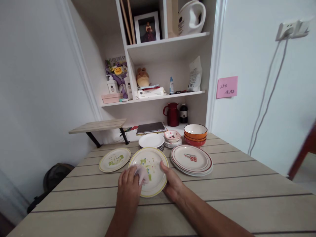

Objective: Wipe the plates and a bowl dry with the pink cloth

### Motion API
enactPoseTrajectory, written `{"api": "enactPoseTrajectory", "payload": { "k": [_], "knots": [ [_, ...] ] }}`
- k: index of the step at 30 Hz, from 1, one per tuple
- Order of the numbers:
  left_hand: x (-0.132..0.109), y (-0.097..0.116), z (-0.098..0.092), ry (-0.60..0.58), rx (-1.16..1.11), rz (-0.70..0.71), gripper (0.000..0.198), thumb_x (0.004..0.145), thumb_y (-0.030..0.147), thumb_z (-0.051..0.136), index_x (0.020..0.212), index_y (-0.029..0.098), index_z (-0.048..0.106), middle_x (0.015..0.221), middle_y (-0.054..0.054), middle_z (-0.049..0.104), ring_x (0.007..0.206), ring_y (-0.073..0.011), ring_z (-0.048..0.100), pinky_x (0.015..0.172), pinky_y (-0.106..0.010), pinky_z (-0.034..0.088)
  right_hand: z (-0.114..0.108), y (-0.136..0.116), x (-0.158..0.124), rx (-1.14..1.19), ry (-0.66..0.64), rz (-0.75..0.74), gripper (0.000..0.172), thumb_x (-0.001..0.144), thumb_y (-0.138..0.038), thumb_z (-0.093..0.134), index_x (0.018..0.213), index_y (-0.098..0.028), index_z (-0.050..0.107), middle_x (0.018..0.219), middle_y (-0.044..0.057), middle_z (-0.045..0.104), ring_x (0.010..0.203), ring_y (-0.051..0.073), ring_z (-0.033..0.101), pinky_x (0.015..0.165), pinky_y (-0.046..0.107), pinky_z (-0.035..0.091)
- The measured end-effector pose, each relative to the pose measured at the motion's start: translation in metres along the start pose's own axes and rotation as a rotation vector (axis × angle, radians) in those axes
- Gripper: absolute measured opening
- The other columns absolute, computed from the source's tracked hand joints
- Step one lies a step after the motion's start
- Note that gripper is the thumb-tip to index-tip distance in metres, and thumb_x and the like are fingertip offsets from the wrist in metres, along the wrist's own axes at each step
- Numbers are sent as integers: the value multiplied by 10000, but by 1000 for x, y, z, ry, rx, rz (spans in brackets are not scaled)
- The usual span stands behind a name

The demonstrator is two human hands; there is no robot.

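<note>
Your left hand (pixel 128 186): fingers press cloth (pixel 142 174) to yellow-rimmed plate (pixel 155 169) | your right hand (pixel 174 186): fingers pinch it firmly | wipe lightly

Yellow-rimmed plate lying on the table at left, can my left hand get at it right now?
Likely yes: nothing seems to stand between the left hand and that yellow-rimmed plate. The hand holds a pink cloth, though, so it may need to put that down first.
</note>
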State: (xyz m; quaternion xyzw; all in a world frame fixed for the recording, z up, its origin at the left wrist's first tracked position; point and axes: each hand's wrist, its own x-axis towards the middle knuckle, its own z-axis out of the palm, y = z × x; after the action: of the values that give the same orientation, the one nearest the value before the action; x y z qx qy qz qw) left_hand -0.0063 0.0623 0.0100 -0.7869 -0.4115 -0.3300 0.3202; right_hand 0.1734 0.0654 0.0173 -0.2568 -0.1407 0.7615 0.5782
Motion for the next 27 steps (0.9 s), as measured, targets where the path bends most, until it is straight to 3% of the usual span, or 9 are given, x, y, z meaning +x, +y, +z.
{"api": "enactPoseTrajectory", "payload": {
  "k": [3,7,13,19,23,27],
  "knots": [
    [0,9,2,-2,-67,73,212,895,203,523,1064,163,645,1231,-137,655,1158,-274,590,993,-452,450,1,4,-4,-59,-64,-23,437,917,-395,559,1194,-60,609,962,153,756,882,251,720,895,404,522],
    [-1,6,5,26,-83,54,320,886,136,487,1194,132,578,1226,-150,653,1152,-265,605,940,-415,501,4,16,-9,-159,-142,-34,411,844,-374,661,1127,-76,649,912,143,763,833,259,724,891,420,520],
    [-5,0,7,23,-89,-7,430,839,51,456,1248,164,525,1228,-133,651,1131,-260,623,927,-417,524,9,12,-11,-94,-47,35,385,885,-351,590,1154,-78,632,913,138,763,849,260,722,925,431,501],
    [-10,2,3,97,-286,-4,392,862,116,532,1247,152,469,1244,-146,624,1200,-235,578,977,-408,514,7,6,-11,-42,-72,98,434,912,-374,534,1179,-42,619,965,159,756,914,259,712,952,408,488],
    [-12,2,2,92,-336,-47,576,870,211,585,1392,148,350,1310,-165,583,1245,-243,544,989,-414,505,4,8,-9,-63,-80,126,486,901,-413,550,1196,-32,612,983,169,751,913,265,711,940,405,493],
    [-10,4,2,22,-220,29,464,905,167,486,1364,233,469,1312,-110,608,1210,-239,575,948,-399,514,3,9,-9,-47,-111,118,495,908,-417,541,1242,-54,589,1025,167,743,931,255,707,927,402,497]
  ]
}}
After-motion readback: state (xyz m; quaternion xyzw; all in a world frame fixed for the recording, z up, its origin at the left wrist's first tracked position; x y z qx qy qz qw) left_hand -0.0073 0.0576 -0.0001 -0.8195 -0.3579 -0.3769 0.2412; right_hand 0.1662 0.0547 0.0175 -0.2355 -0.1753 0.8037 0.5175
